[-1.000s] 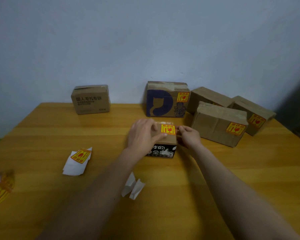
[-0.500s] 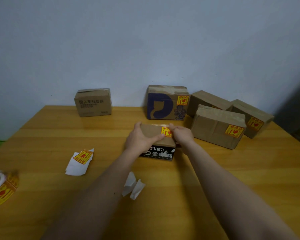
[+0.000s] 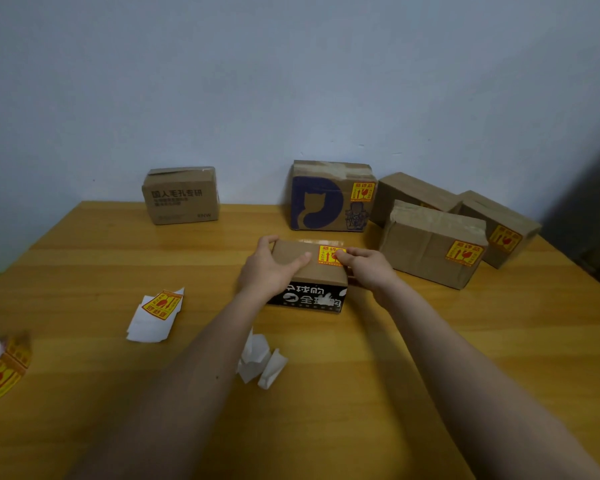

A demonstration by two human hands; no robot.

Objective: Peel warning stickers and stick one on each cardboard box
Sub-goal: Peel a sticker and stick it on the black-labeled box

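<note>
On the wooden table [image 3: 430, 341], a small cardboard box [image 3: 307, 271] sits centrally, left hand [image 3: 267, 271] gripping its 9 o'clock end, right hand [image 3: 368, 268] curled at its 3 o'clock end with fingertips pressing the yellow warning sticker [image 3: 328, 255] on its top.

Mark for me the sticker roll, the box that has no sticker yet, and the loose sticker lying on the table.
sticker roll [image 3: 6, 370]: head view, its printed outer wrap.
unstickered box [image 3: 181, 197]: head view, its printed front face.
loose sticker [image 3: 162, 304]: head view, its yellow face, on white backing paper.
</note>
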